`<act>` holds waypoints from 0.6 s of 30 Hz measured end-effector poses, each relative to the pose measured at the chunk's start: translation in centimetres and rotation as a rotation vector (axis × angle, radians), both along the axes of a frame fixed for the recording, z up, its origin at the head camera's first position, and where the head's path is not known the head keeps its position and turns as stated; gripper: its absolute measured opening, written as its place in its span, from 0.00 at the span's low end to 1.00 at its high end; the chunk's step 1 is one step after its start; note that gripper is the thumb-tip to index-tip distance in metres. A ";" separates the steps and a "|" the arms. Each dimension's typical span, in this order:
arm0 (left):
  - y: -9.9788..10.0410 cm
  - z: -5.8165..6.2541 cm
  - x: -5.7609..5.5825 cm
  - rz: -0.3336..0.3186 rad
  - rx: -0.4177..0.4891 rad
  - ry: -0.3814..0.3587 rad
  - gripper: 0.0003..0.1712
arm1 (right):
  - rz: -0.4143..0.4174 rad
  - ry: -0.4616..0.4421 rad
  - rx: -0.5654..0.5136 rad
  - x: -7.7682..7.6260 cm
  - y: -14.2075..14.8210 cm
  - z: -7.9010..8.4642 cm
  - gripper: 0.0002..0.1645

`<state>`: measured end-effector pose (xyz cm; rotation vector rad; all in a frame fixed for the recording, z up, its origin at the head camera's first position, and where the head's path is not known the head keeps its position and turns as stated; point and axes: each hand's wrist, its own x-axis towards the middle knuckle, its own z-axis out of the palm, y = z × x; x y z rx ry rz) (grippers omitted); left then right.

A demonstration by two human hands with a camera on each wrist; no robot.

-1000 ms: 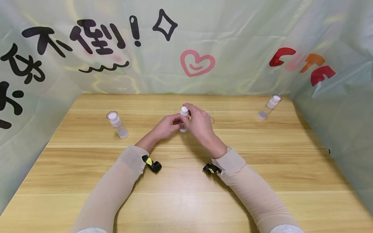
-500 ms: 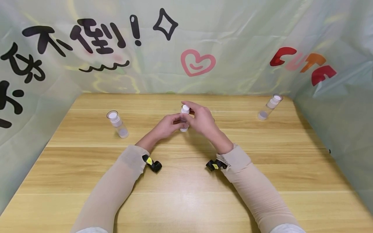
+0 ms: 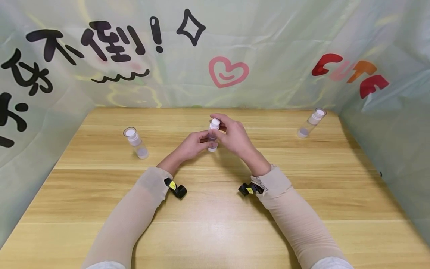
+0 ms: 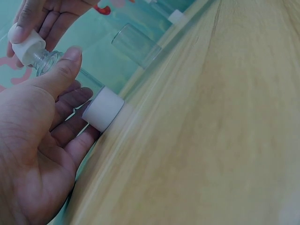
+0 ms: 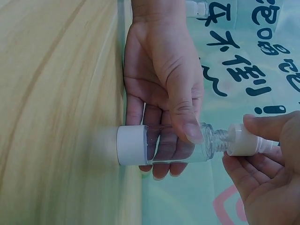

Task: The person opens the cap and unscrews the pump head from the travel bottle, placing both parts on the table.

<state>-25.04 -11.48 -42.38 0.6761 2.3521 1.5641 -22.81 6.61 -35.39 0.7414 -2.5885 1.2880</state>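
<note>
Site: screened tabletop booth; building type undetermined.
I work at a wood-grain table [image 3: 215, 239], its back and both sides screened by sheeting [image 3: 279, 89] printed with black lettering [image 3: 120, 58] and a pink heart [image 3: 226, 77]; I wear small black wrist cameras [image 3: 180, 192].

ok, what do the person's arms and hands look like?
Left hand and right hand bare. Beige sleeves, pale grey fabric at their upper ends. Small black units with yellow patches at both wrists. Dark lettering on the right cuff, unreadable. No cables visible.

Slvs [image 3: 125, 220] beige | wrist cams [image 3: 180, 192] blk, yel patch [image 3: 172, 185] | R cuff [image 3: 277, 182] lettered
</note>
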 end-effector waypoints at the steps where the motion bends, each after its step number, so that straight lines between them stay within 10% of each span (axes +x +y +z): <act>1: 0.0 0.0 0.0 0.003 -0.005 0.004 0.26 | 0.001 0.003 -0.007 0.0 0.0 0.0 0.28; 18: 0.0 -0.4 -0.3 0.007 -0.032 0.027 0.25 | -0.007 0.012 -0.017 0.1 0.6 0.6 0.27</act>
